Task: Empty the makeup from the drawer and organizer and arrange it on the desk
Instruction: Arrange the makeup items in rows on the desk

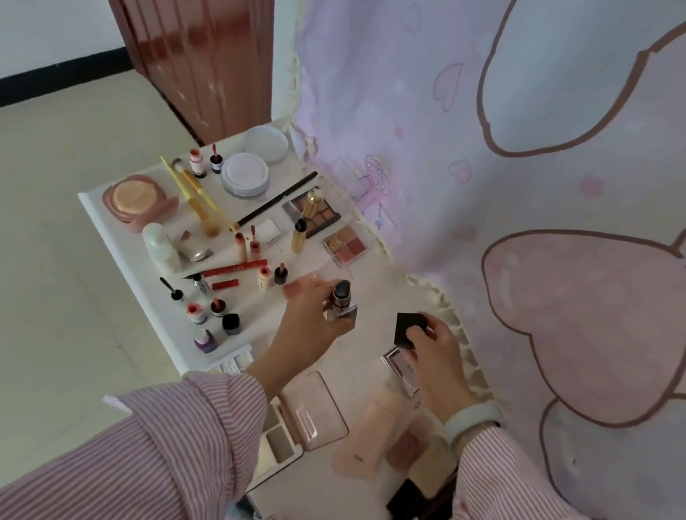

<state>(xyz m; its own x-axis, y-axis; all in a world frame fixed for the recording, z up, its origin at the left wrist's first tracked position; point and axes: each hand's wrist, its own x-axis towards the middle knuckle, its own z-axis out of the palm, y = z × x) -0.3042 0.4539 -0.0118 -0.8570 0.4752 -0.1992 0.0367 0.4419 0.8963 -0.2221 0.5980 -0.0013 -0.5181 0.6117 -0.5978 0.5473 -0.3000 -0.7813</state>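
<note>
Above the white desk, near its middle, both hands work one lipstick. Left hand curled round the lipstick: metallic squared base, dark rounded bullet standing up out of it, uncapped. Right hand pinches the black square cap, held apart from the lipstick, to its right. Pale wristband on the right wrist; both sleeves pink-and-white striped.

Beyond the lipstick, toward the desk's far left corner, makeup lies spread out:
- two round white compacts at the far end, one behind the other
- round peach powder compact at the left edge
- yellow-handled brushes lying diagonal, a long dark pencil beside them
- two eyeshadow palettes open, nearest the curtain; a gold-capped bottle stands by them
- small bottles and tubes, red and dark caps, upright in loose rows left of the lipstick
- red flat stick lying just left of the lipstick

Nearer than the lipstick: clear pink case, peach tube lying flat, small mirrored compact below the right hand, dark slim items at the near right, blurred. White compartment organizer at the desk's left edge, partly under the left sleeve; contents hard to tell.

Desk surface white, faintly speckled. Lilac cartoon-print curtain hangs along its right side with a frilled edge. Reddish-brown door, cream tile floor, white wall with dark skirting to the left.
</note>
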